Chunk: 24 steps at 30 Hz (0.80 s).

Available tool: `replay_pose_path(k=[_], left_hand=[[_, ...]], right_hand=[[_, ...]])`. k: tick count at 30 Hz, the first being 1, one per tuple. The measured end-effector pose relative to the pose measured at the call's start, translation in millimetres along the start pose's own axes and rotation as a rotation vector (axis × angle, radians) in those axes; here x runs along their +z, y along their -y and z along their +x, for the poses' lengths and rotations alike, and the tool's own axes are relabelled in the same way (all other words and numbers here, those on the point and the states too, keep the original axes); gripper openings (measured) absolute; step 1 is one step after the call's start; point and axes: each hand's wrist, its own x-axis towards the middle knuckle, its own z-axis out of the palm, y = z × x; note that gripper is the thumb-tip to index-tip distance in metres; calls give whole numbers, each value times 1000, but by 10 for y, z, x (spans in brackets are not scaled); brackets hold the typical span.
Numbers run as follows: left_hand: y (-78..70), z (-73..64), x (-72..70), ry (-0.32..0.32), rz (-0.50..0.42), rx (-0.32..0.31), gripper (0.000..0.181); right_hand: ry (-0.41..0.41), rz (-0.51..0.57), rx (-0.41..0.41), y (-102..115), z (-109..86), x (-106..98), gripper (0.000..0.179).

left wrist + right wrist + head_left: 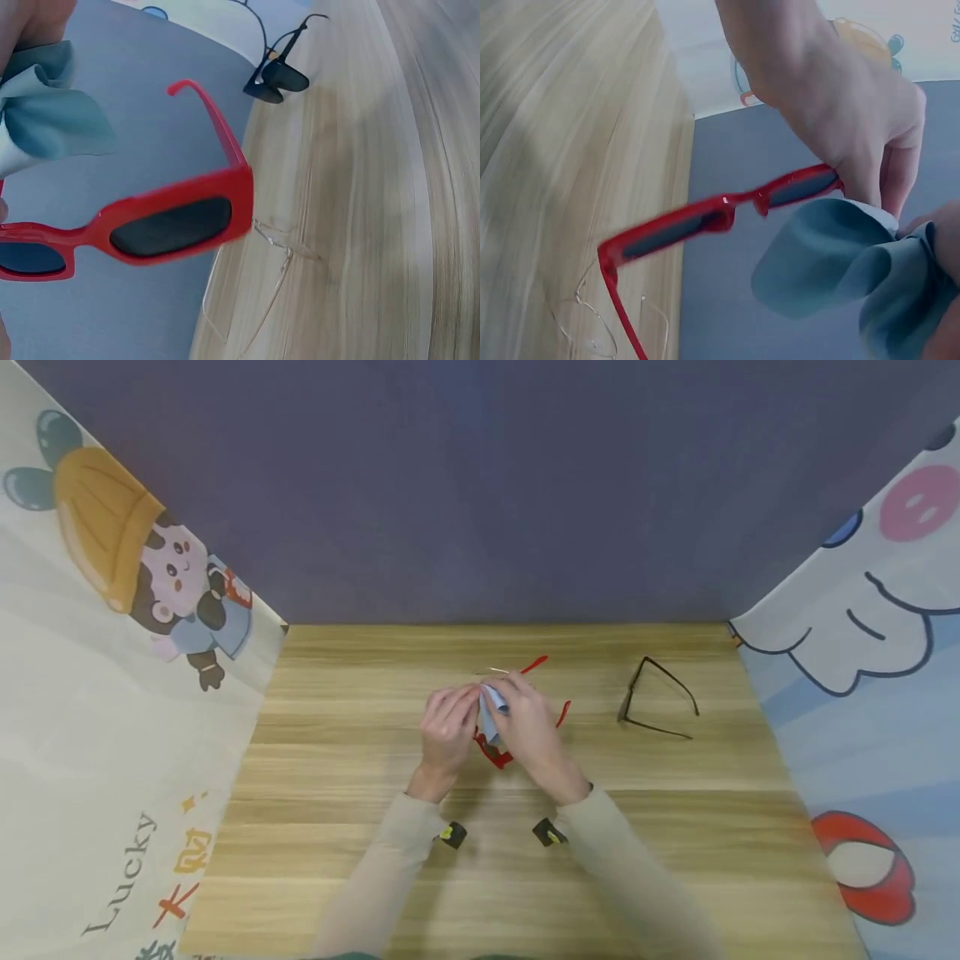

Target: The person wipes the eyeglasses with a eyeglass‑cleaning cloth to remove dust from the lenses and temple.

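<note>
A person's left hand [444, 731] and right hand [531, 731] work close together over the middle of the wood-grained table [337, 752]. The left hand's grip is closed on one end of the red sunglasses [176, 225], pinching the front near its corner; they are held up off the table, tilted, with both temples unfolded and dark lenses in the frame. The right hand's grip is clenched on a blue-grey cloth [810, 259], bunched in its fingers with a loose fold hanging beside the red frame; whether the cloth touches a lens cannot be told. In the head view the fingertips of both hands meet at the cloth's upper edge. Wire-framed glasses [497, 670] lie on the table just beyond the hands, partly hidden in the head view. Black sunglasses [627, 700] rest farther to the right, well apart from the hands, temples spread open. A plain dark blue-grey backdrop [480, 493] stands behind the table, and cartoon-printed sheets [82, 693] hang along both sides
</note>
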Motion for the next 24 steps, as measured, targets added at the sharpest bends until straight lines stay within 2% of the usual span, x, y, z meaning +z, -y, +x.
replay_pose_path(k=[7,10,14,19,22,24], left_hand=[[-1,-10,4,4,4,0,18],[8,-13,-4,-1,1,-1,20],[26,-9,-31,-2,-3,-14,18],[35,-3,-59,4,-14,-13,17],[34,-1,-64,6,-17,-8,17],[34,0,-61,6,-15,-8,17]], right_hand=[[-30,11,7,-120,22,-53,16],[-62,38,44,-249,63,-107,17],[-82,86,131,-455,141,-190,19],[-30,145,253,-616,194,-280,21],[4,133,263,-585,186,-305,21],[19,109,230,-512,169,-292,21]])
